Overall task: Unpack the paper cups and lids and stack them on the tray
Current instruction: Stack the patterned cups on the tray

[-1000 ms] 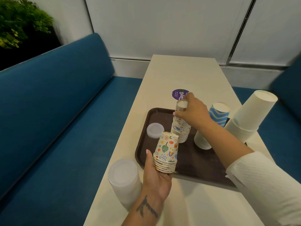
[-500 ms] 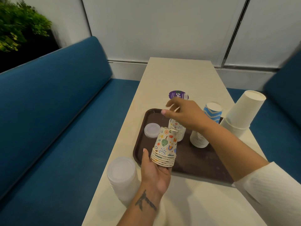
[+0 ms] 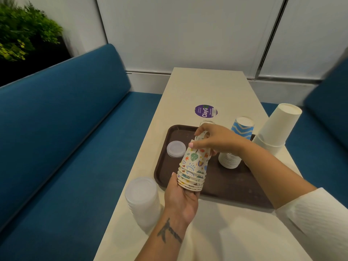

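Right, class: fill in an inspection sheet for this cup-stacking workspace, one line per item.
Surface: cream table, brown tray on it.
Job's things: patterned cup stack held over tray; blue-striped cup stack and small lids on tray; white cup stack and large lid stack off tray.
Clutter: purple sticker.
Grippers: left hand holds patterned stack's base; right hand pinches its top.
Cables: nothing seen.
Surroundings: blue bench, plant.
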A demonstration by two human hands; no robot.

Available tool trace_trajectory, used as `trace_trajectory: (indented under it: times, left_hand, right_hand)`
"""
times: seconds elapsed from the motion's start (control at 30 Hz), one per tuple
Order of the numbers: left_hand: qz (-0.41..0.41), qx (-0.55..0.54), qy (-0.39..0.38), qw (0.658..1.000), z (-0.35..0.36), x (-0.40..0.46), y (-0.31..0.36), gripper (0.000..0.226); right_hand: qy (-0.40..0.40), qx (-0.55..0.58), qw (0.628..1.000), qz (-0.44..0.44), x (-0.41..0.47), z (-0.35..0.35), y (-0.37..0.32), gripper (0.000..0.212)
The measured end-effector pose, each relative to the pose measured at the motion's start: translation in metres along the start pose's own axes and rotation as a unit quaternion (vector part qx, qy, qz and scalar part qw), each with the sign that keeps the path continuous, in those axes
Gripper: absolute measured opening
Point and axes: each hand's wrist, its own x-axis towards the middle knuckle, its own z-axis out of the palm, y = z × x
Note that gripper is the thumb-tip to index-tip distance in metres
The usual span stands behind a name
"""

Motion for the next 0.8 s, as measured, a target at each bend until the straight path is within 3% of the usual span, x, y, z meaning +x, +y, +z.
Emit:
trace_trajectory:
  times: [0.3, 0.47, 0.6, 0.7, 0.8]
  left_hand:
    - [0.022, 0.013, -0.012, 1.0, 0.002, 0.004, -0.001, 0.038]
    - [0.022, -0.002, -0.002, 1.0, 0.002, 0.007, 0.0, 0.031]
    - [0.021, -0.012, 0.004, 1.0, 0.001, 0.01, 0.0, 0.034]
    - [0.026, -0.009, 0.01, 1.0, 0.003, 0.013, 0.002, 0.038]
    - [0.029, 0.001, 0.02, 0.999, 0.002, 0.016, 0.004, 0.045]
  right_hand:
    - [0.057, 0.047, 0.997, 0.008, 0.011, -0.021, -0.003, 0.057]
    - [0.211, 0.037, 0.976, -0.032, 0.021, -0.048, -0.015, 0.061]
    - [0.305, -0.086, 0.946, -0.068, 0.028, -0.055, -0.023, 0.057]
    - [0.278, -0.204, 0.938, -0.045, 0.041, -0.049, -0.018, 0.054]
    - [0.23, -0.248, 0.941, -0.012, 0.055, -0.038, -0.002, 0.057]
